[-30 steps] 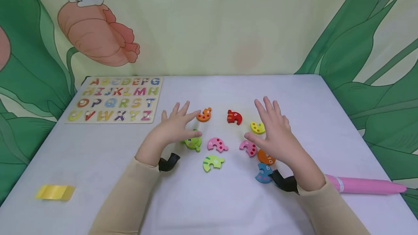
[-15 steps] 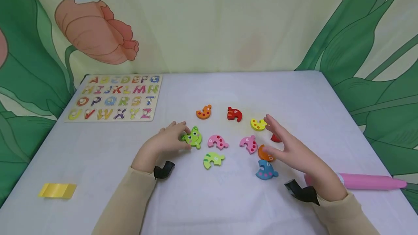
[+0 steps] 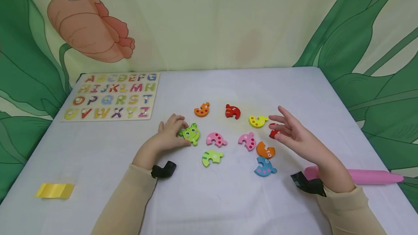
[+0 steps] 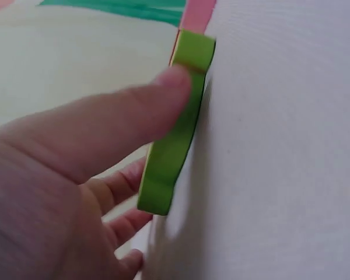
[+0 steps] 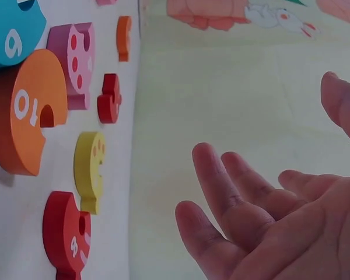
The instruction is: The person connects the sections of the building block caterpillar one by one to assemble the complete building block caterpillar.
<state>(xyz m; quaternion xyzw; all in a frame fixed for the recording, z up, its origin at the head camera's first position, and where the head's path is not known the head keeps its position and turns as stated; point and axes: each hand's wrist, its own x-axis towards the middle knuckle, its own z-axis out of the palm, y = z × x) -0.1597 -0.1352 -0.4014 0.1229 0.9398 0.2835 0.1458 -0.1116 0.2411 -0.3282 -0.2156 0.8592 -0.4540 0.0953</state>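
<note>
My left hand [image 3: 164, 136] pinches the green smiling animal-head puzzle piece [image 3: 191, 134] on the white table. In the left wrist view, the thumb presses the edge of that green piece [image 4: 168, 166], and the other fingers are partly hidden behind it. My right hand [image 3: 298, 139] hovers with fingers spread, holding nothing, and partly covers a red number piece [image 3: 273, 132]. Close by lie a yellow piece [image 3: 258, 121], an orange 10 piece [image 3: 265, 150] and a blue piece [image 3: 265, 168]. From the right wrist view, the fingers of my right hand [image 5: 280, 227] are apart from every piece.
More number pieces lie mid-table: pink [image 3: 215, 139], light green [image 3: 211, 157], another pink [image 3: 247, 140], red [image 3: 232, 111] and orange [image 3: 201, 110]. An alphabet board [image 3: 111, 97] sits back left, a yellow strip [image 3: 55, 190] front left. A pink pointed object [image 3: 375, 176] lies right.
My left hand has come down from above the pieces and taken hold of the green head piece. The right hand has drawn away to the right, uncovering the orange and blue pieces.
</note>
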